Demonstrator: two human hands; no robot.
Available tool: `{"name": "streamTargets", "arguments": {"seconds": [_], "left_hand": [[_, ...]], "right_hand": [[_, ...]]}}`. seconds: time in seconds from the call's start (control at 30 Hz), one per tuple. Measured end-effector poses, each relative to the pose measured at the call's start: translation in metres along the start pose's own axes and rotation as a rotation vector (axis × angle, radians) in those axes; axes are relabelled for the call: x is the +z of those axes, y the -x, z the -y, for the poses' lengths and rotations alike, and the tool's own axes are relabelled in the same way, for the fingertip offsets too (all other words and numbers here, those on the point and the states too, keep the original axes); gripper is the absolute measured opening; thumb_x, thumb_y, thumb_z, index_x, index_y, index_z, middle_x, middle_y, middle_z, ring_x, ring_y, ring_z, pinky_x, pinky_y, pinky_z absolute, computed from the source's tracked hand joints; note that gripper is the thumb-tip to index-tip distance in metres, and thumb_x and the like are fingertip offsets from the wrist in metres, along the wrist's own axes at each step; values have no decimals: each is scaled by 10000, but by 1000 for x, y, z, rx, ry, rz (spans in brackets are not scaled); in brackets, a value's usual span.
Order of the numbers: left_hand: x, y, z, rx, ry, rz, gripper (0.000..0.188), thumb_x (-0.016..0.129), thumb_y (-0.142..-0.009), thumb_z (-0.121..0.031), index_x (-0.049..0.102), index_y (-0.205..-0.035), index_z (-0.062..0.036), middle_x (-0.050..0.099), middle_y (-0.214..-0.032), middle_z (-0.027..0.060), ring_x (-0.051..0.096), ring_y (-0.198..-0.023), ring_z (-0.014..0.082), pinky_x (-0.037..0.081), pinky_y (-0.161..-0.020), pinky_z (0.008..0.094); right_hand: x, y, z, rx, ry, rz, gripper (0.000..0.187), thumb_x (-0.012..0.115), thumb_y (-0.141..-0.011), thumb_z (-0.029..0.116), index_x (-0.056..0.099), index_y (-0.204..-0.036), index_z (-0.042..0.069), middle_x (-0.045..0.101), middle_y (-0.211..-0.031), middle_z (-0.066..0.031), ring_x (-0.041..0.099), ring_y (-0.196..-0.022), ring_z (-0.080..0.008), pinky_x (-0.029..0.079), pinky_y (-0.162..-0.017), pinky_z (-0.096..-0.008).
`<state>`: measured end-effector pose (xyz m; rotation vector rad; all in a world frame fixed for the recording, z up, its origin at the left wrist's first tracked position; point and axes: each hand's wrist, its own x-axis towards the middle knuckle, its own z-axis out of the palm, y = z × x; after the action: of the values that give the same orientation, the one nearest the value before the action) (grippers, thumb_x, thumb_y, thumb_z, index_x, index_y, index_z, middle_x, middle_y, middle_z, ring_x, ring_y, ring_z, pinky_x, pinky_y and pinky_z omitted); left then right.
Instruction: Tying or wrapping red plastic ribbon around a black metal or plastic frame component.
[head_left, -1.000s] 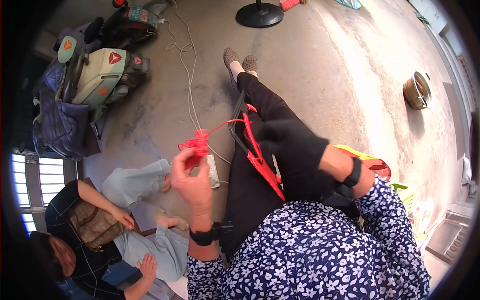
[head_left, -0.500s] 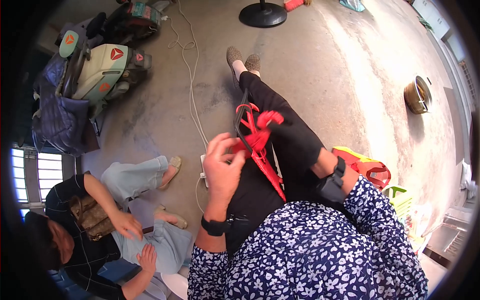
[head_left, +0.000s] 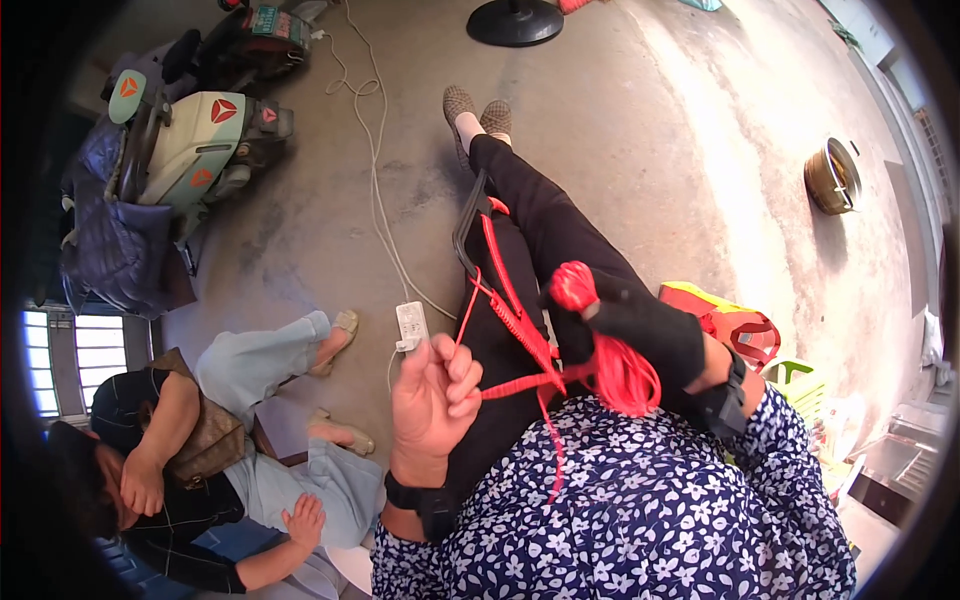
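Two hands were busy in the head view, and red was everywhere! The left hand point(head_left: 432, 405) had its fingers curled nearly closed, apparently pinching a thin red strand point(head_left: 469, 312) that ran up toward the lower end of a bent black rod point(head_left: 463, 230). Across from it, the right hand point(head_left: 655, 322), covered in black, had its fingers wrapped around a red cord bundle point(head_left: 627, 378). Good handling, as I judged it, called for steady tension on the strand, with the bundle kept compact so its loops could not snag. And the textures! A red woven band point(head_left: 522, 335), ribbed and firm-looking, lay slanted over the black trousers point(head_left: 560, 210); the rod looked smooth; the bundle's upper end was a tight ball, its lower loops drooping and slack. One crinkled red tail point(head_left: 555, 457) dangled over the floral blouse point(head_left: 610, 500), best kept clear of the pull
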<state>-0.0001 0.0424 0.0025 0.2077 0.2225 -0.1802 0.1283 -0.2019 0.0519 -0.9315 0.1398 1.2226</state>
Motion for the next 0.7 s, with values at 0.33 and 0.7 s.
{"name": "streamTargets", "arguments": {"seconds": [0.33,0.7], "left_hand": [[-15,60,2,-111,-789,-373,198,511,-988,-166,582,-1015,17,415,-600,-34,330,-465,32,273,-418,187],[30,17,-9,269,-408,159,288,458,-1004,-244,575,-1086,5,582,-1015,161,579,-795,249,488,-550,273]], "right_hand": [[1,-75,-47,-345,1181,-236,357,667,-859,324,624,-1067,36,669,-881,-216,665,-830,-339,506,-737,-404],[-86,-23,53,-489,244,-369,420,581,-949,373,553,-1170,17,597,-745,-18,572,-574,-120,478,-539,-267]]}}
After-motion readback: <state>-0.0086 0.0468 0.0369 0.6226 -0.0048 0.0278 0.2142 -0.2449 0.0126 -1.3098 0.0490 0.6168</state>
